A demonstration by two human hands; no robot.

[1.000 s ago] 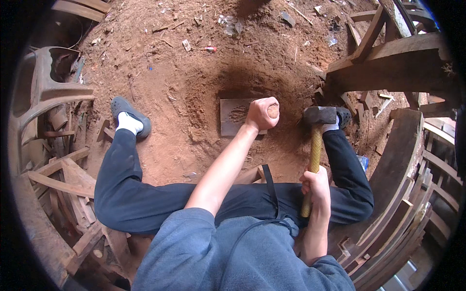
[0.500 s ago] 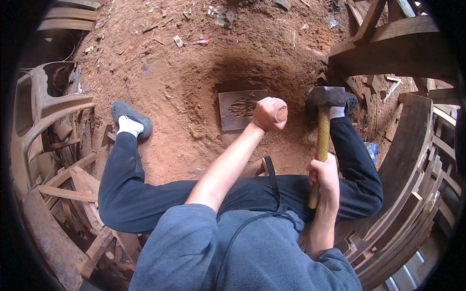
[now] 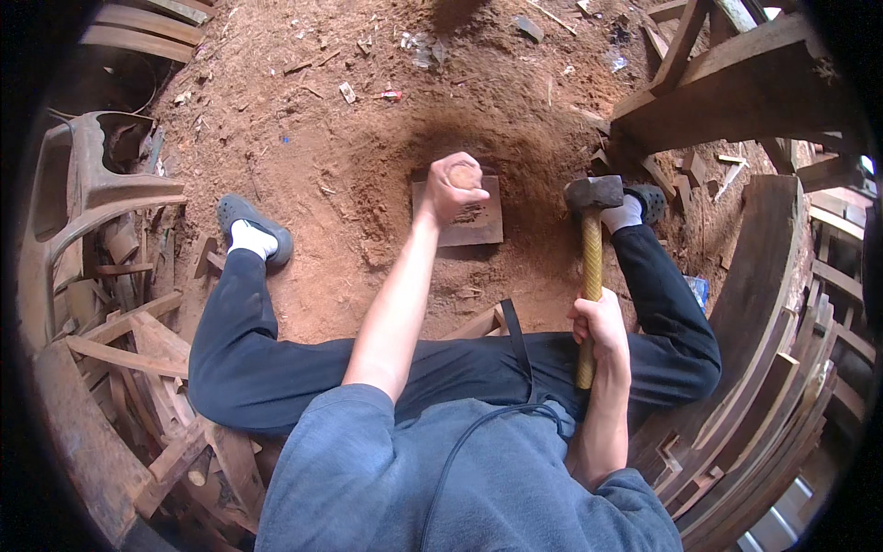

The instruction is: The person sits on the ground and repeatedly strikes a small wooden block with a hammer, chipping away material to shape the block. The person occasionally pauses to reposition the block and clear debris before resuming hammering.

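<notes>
Head view showed the left hand (image 3: 443, 198) curled closely around a round, pale wooden tool handle (image 3: 463, 177), its butt facing up; what lay beneath the fist was hidden. Under that hand, a flat, brown rectangular wooden board (image 3: 478, 230) with a rough, dark carved patch lay on reddish-brown, chip-strewn ground (image 3: 340, 166). The right hand (image 3: 602, 322) was wrapped around a hammer (image 3: 591, 262) with a grey metal head and yellow patterned handle, the head near a grey clog (image 3: 651, 204). Doing this well seemed to call for a firm, steady left grip, a level hammer head and a board bedded flat.
</notes>
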